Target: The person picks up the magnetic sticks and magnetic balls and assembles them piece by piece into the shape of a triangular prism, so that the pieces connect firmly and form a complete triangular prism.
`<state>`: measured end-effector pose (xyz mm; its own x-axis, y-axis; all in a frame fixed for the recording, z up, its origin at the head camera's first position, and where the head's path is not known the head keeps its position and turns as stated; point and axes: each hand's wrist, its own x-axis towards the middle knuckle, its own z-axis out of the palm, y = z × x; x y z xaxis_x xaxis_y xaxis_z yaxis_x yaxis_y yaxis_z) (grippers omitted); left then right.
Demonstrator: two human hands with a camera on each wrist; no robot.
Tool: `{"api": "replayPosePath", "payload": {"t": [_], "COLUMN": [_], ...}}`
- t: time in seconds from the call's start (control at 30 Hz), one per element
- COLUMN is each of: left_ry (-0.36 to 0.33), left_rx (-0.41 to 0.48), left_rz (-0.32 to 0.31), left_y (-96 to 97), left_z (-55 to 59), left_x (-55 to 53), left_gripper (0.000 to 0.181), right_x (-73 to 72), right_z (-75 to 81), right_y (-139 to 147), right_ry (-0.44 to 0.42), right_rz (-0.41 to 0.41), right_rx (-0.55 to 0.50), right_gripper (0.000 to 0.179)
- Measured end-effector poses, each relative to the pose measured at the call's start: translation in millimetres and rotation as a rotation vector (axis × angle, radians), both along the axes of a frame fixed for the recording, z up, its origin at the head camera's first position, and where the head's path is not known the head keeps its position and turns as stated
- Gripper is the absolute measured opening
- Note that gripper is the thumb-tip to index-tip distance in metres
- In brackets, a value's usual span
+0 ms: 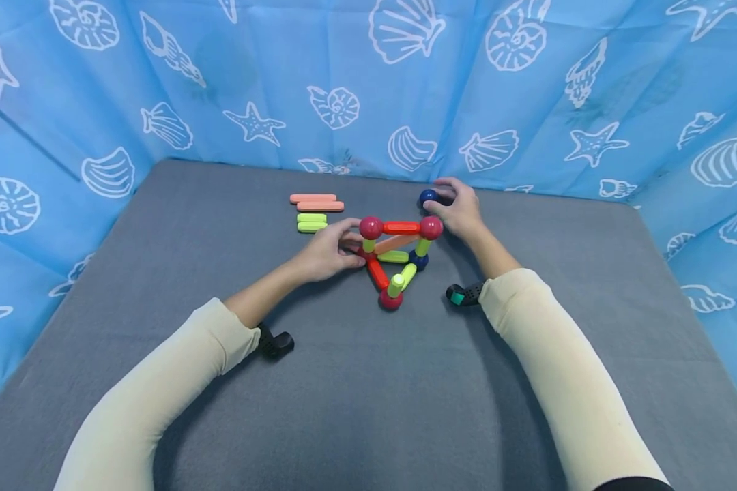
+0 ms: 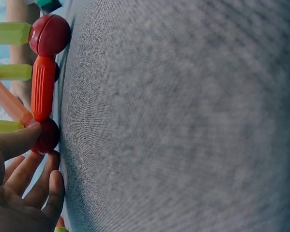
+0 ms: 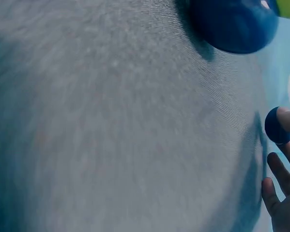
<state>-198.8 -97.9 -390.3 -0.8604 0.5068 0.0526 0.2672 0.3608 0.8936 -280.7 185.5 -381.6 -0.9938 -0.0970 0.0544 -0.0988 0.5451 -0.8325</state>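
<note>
A frame of coloured rods and balls stands on the table. Its front red ball (image 1: 390,299) bears an upright yellow-green rod (image 1: 396,285). Along the top, a red rod (image 1: 402,228) joins two red balls, and an orange rod (image 1: 396,243) slants below it. My left hand (image 1: 327,254) holds the red ball (image 2: 49,136) at the frame's lower left corner, thumb on one side and fingers on the other. Behind the frame, my right hand (image 1: 462,210) pinches a loose blue ball (image 1: 428,196) between thumb and fingers. Another blue ball (image 3: 234,24) forms the frame's lower right corner.
Left of the frame lie two orange rods (image 1: 316,206) and two yellow-green rods (image 1: 312,227), side by side. A blue curtain (image 1: 356,75) with white shells hangs at the grey table's (image 1: 368,402) back edge. Black straps with small devices (image 1: 465,294) sit at both wrists.
</note>
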Motion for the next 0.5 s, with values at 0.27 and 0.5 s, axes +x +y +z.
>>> {"api": "replayPosePath", "payload": {"t": [0.27, 0.5], "left_ry": [0.012, 0.011], "left_rx": [-0.035, -0.062], "left_rz": [0.008, 0.009], "left_y": [0.2, 0.7], "left_z": [2.4, 2.6], "left_x": [1.0, 0.0], "left_gripper": [0.061, 0.06], "right_x": [35.3, 83.1], "right_z": [46.1, 85.0], "right_y": [9, 9], "right_ry": [0.107, 0.326], "right_rz": [0.105, 0.288], "right_rx": [-0.132, -0.127], "right_gripper": [0.051, 0.048]}}
